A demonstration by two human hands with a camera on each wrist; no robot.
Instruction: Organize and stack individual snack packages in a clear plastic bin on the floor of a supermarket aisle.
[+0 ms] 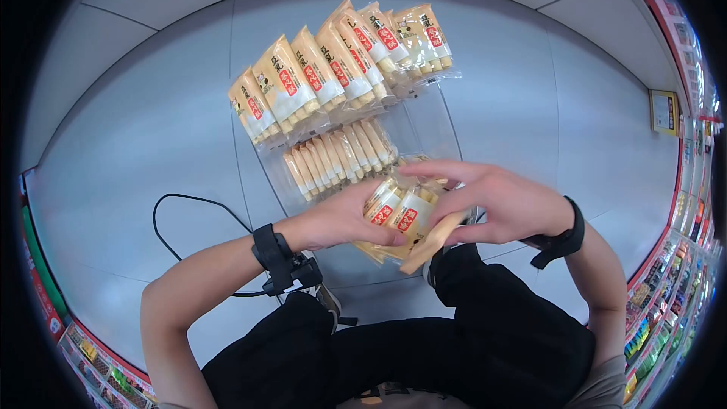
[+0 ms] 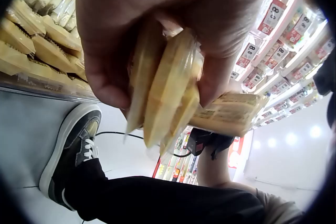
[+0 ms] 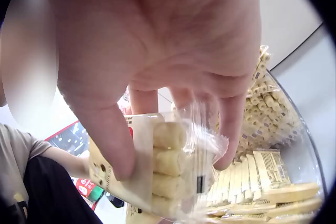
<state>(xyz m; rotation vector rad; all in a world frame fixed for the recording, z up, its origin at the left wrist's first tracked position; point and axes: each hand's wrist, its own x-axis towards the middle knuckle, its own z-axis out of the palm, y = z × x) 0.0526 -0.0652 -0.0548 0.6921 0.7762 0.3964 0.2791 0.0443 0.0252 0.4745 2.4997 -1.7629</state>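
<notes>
My left hand [image 1: 337, 216] grips several cream snack packets [image 1: 407, 218] with red labels, thumb across their near side; in the left wrist view they show edge-on [image 2: 170, 87] between thumb and fingers. On the right, my right hand [image 1: 496, 201] holds a packet [image 1: 434, 244] tilted beside that bunch. The right wrist view shows its thumb and fingers round a clear-ended packet [image 3: 168, 166] of pale rolls. Both hands are above the near end of a clear container [image 1: 447, 117]. Farther packets [image 1: 288, 83] stand in a slanted row, with a tighter row [image 1: 341, 155] nearer.
Grey floor tiles [image 1: 507, 91] surround the container. A black cable [image 1: 182, 197] loops at the left. My legs [image 1: 500, 310] are close to the near side, with a shoe [image 2: 68, 150] by the container. Stocked shelves [image 1: 666, 303] line the right edge, and more goods [image 1: 106, 371] are at lower left.
</notes>
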